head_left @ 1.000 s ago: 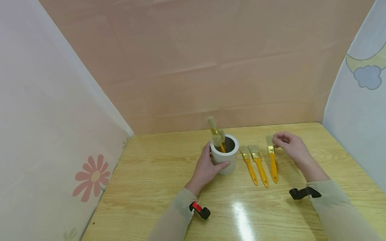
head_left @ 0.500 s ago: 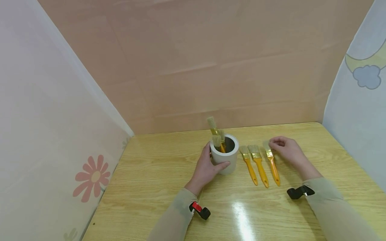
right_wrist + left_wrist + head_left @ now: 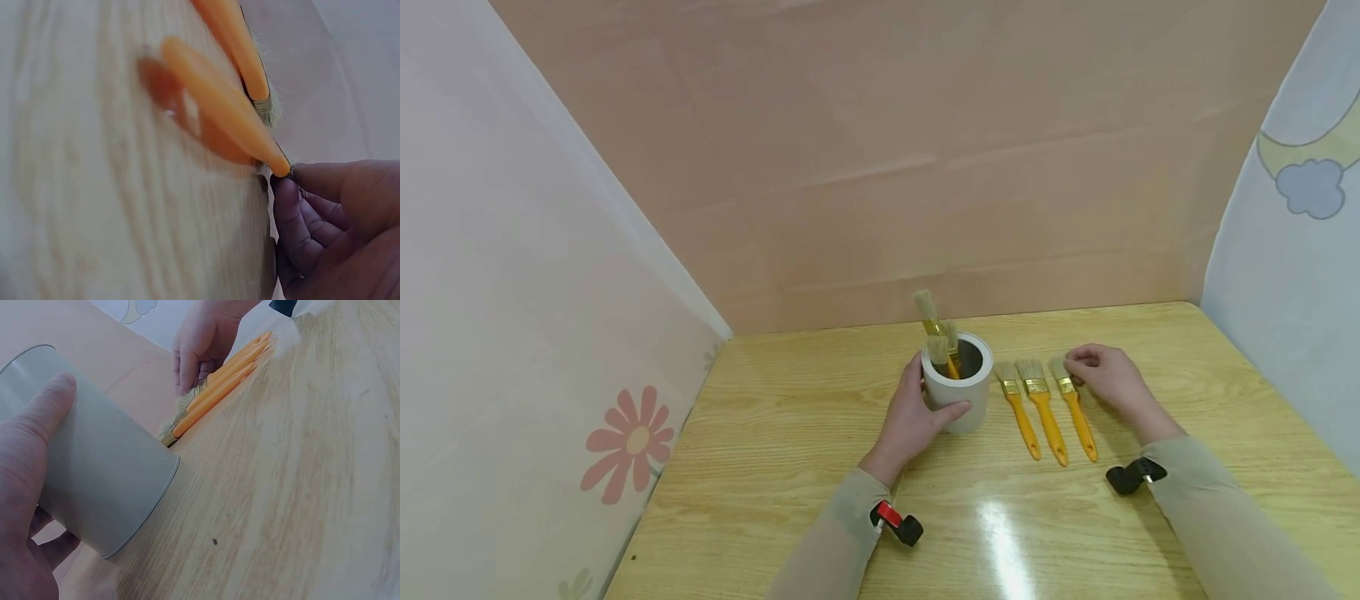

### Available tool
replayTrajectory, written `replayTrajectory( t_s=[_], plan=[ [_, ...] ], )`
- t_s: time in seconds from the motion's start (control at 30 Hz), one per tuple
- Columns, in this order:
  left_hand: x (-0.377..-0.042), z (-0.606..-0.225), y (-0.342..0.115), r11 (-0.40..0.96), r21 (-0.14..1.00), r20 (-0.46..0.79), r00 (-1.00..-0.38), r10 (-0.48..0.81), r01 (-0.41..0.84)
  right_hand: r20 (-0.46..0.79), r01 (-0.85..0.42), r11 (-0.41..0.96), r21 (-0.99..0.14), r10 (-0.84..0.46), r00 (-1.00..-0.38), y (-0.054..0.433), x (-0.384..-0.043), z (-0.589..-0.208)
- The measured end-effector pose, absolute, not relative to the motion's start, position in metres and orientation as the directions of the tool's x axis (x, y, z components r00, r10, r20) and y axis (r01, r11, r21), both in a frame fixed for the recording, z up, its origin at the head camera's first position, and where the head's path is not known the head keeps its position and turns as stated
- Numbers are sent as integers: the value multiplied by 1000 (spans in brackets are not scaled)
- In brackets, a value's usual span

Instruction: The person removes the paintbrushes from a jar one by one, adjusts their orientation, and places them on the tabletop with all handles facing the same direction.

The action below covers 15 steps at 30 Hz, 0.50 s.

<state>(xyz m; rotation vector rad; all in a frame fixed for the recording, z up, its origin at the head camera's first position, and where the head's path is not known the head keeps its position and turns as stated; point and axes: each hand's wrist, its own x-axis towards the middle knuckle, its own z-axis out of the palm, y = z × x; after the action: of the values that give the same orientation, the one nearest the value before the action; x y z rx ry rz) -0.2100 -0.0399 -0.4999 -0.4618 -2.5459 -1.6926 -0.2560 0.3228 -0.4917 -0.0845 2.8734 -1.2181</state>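
My left hand (image 3: 912, 433) grips a white cylindrical cup (image 3: 964, 407), thumb across its near side and fingers around the left. Three paintbrushes (image 3: 927, 307) lean inside it, bristles up. To the right lie three more with yellow handles: a left paintbrush (image 3: 1026, 429), a middle paintbrush (image 3: 1051, 432) and a right paintbrush (image 3: 1082, 429). Thumb and fingers of my right hand (image 3: 1108, 377) pinch the right paintbrush at its bristle end. In the right wrist view its orange-yellow handle (image 3: 228, 109) slants over the tabletop, with that hand (image 3: 337, 231) at the far end.
A light wood table (image 3: 760, 467) carries everything, its far edge against a pinkish-brown backdrop (image 3: 880, 167). White panels stand at both sides, the left one with a pink flower (image 3: 634, 442). Black straps with small devices (image 3: 901, 525) sit on both wrists.
My right hand has moved left and slightly nearer, bringing the right paintbrush closer to the middle one and tilting it so its handle points more to the right. The left hand and cup have stayed put.
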Motion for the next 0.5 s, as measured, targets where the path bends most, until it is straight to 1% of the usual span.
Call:
replayTrajectory(
  t_s=[0.5],
  plan=[
    [-211, -500, -41, 362, 892, 203, -955, 216, 271, 1, -41, 713, -699, -57, -998, 318, -256, -488]
  ],
)
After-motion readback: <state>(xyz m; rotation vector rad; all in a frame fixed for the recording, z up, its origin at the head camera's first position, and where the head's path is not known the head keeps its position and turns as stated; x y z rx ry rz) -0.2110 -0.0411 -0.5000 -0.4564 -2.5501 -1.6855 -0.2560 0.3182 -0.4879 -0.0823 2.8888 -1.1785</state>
